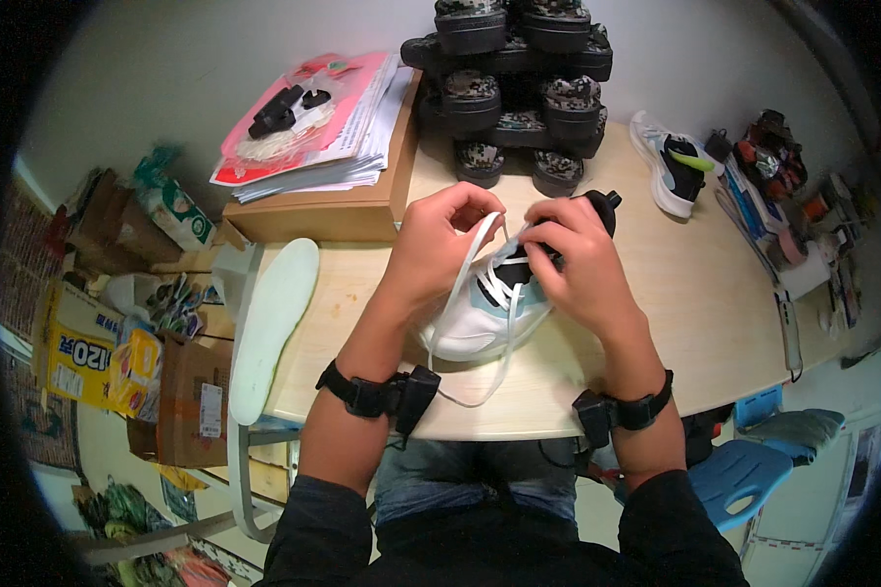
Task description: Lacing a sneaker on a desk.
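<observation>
A white and teal sneaker (466, 330) with a black tongue and collar rests on the wooden table in front of me, its toe pointing to the lower left. My left hand (448, 235) pinches a white shoelace (461, 282) at the shoe's left side; the lace hangs down in a long loop. My right hand (576, 257) is bent over the eyelets on the shoe's right side, its fingertips at the upper edge; whether they grip lace or shoe is hidden. Another lace length lies over the toe and hangs by the table's front edge.
Stacked camouflage-patterned shoes (514, 128) stand at the back. A cardboard box (323, 213) with papers is back left, and a pale insole (275, 330) lies at the left edge. Another sneaker (672, 165) sits back right, near assorted items. A blue stool (738, 477) stands below right.
</observation>
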Motion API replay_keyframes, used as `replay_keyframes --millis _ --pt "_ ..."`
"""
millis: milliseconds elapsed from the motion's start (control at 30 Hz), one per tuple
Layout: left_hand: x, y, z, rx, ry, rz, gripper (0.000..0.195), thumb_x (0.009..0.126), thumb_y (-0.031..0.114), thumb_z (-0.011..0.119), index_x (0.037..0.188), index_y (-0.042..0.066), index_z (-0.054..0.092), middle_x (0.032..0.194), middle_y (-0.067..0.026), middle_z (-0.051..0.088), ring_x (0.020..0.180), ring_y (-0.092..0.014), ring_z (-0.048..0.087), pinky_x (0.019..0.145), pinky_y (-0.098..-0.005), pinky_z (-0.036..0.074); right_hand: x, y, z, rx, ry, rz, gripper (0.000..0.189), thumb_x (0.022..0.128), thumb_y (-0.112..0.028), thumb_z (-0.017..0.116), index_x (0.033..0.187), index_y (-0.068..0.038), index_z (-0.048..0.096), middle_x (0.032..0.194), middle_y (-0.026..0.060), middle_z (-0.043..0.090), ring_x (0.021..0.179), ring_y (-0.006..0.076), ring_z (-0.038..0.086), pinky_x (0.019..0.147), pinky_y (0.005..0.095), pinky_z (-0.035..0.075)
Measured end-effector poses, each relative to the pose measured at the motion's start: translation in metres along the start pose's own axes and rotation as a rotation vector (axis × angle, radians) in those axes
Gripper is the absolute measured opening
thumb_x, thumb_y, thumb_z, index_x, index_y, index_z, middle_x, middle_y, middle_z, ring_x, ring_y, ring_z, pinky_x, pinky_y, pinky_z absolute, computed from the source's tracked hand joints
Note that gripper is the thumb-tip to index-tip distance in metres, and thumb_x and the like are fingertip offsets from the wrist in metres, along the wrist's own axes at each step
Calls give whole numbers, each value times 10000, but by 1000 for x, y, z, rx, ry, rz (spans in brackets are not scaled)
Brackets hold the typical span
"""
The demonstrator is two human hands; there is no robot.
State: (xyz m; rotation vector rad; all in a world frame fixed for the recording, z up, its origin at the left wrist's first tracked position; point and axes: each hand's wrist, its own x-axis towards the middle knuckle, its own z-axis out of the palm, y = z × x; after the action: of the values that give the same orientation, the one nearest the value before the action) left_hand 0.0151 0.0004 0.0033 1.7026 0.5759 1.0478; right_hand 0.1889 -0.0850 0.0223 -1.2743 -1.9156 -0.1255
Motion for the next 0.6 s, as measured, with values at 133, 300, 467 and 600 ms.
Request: replay_keyframes --millis 133,300,467,600 --pt "0 0 4 -70 34 -59 63 860 29 656 895 -23 643 767 -29 657 698 -59 599 633 -218 491 -3 2 -3 56 -82 38 93 707 13 657 800 11 661 909 105 647 876 283 602 803 364 495" --pt "0 -6 6 -43 -34 -163 127 847 46 711 937 -6 637 842 -34 660 756 -70 609 673 -212 503 -4 5 -4 98 -66 27 95 709 13 649 804 18 660 910 109 654 865 284 610 783 365 507" --pt "2 -14 6 -9 -45 -162 119 840 31 710 907 -6 620 818 -32 658 740 -70 608 658 -211 500 -3 6 -2 106 -58 30 92 713 11 651 804 19 662 905 110 657 857 281 614 775 365 508" --pt "2 -12 8 15 -39 -163 123 832 23 712 889 -1 606 802 -23 649 722 -64 600 647 -208 491 -3 5 -2 106 -57 46 72 737 4 652 808 11 665 899 106 659 851 277 615 770 361 506"
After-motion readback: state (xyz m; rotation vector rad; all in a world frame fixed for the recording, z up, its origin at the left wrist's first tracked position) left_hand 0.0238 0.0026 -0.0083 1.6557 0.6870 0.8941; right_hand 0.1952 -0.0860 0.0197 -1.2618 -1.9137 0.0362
